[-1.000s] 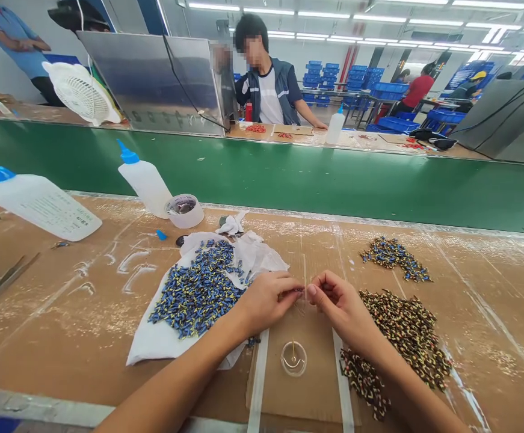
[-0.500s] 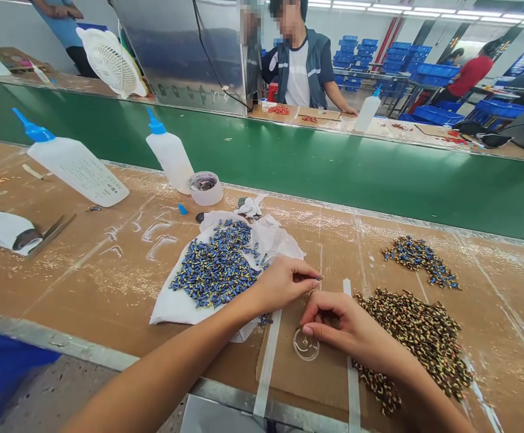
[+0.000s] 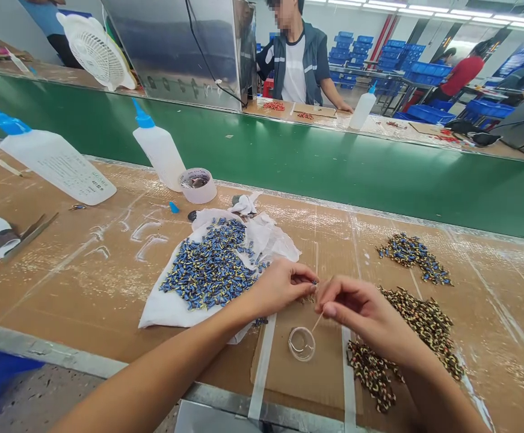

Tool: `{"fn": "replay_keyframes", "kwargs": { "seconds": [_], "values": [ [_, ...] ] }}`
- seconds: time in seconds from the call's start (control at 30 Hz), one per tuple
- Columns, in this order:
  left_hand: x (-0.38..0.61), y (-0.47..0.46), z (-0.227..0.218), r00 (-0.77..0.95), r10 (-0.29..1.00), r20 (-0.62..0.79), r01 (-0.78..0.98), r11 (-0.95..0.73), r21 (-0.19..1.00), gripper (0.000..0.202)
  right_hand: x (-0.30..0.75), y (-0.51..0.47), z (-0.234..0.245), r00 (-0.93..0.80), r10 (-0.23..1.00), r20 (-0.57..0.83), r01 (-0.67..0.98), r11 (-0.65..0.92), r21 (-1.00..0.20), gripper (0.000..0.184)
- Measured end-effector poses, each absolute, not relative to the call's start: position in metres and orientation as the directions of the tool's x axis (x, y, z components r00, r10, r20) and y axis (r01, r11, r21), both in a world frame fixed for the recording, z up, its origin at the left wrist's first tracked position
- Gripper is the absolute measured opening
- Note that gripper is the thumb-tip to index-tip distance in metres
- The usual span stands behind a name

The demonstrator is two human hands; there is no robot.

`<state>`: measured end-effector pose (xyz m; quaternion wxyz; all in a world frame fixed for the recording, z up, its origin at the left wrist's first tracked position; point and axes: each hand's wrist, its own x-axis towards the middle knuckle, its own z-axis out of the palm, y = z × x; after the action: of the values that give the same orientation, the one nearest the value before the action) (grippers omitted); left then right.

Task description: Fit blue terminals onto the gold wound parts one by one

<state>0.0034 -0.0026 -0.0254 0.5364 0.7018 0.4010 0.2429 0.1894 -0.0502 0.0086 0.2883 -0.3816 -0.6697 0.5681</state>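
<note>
Blue speck, hard to read: a tiny blue piece (image 3: 314,282) sits between the left fingertips and is almost wholly covered by them. Its shape and heading cannot be told.
Cut off: both forearms leave the bottom edge. The right wrist hides part of the dark brown-and-yellow pile of small parts (image 3: 428,322).
Left hand (image 3: 282,287): it reaches in from the lower left, back of the hand up. Its grip is thumb and forefinger pressed together on the tiny blue piece, above the brown cardboard surface (image 3: 108,264).
Right hand (image 3: 363,313): it comes in from the lower right with the fingers curled. Its grip pinches the upper end of a thin pale wooden stick (image 3: 316,323), and its fingertips are very near those of the left hand.
Stick axis: slanted, with the upper end in the right fingers. The lower end points down and to the left at a small clear round dish (image 3: 290,347); whether it touches the rim cannot be told.
Dish: it lies on the surface just below both hands, between two white tape strips.
Blue heap: a pile of blue-and-yellow small parts (image 3: 212,270) lies on a crumpled white cloth (image 3: 157,313), just beside the left hand.
Farther back: two white squeeze bottles with blue nozzles (image 3: 160,150), a roll of tape (image 3: 198,185), a green conveyor belt (image 3: 311,168) and a seated person in a grey vest (image 3: 298,66) beyond it.
</note>
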Motion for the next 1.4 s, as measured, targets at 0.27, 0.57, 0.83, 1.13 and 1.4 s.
{"fn": "replay_keyframes", "kwargs": {
  "seconds": [0.27,0.57,0.83,1.13,1.4],
  "values": [
    [0.007,-0.003,-0.027,0.57,0.803,-0.176,0.267,0.022,0.963,0.022,0.204,-0.038,0.001,0.035,0.983,0.181,0.229,0.169,-0.959,0.015],
    [0.007,-0.004,-0.025,0.571,0.802,-0.175,0.275,0.014,0.961,0.021,0.195,-0.037,-0.015,-0.016,0.973,0.232,0.388,0.22,-0.895,0.012],
    [0.005,-0.005,-0.028,0.58,0.798,-0.163,0.265,0.005,0.964,0.019,0.194,-0.037,-0.015,-0.047,0.974,0.223,0.419,0.222,-0.881,0.013],
    [0.005,-0.004,-0.029,0.584,0.797,-0.152,0.269,-0.014,0.963,0.018,0.192,-0.038,-0.011,-0.113,0.971,0.209,0.428,0.238,-0.872,0.009],
    [0.005,-0.004,-0.027,0.587,0.8,-0.127,0.279,-0.052,0.959,0.014,0.191,-0.041,-0.007,-0.159,0.95,0.268,0.461,0.311,-0.831,0.006]
  ]
}}
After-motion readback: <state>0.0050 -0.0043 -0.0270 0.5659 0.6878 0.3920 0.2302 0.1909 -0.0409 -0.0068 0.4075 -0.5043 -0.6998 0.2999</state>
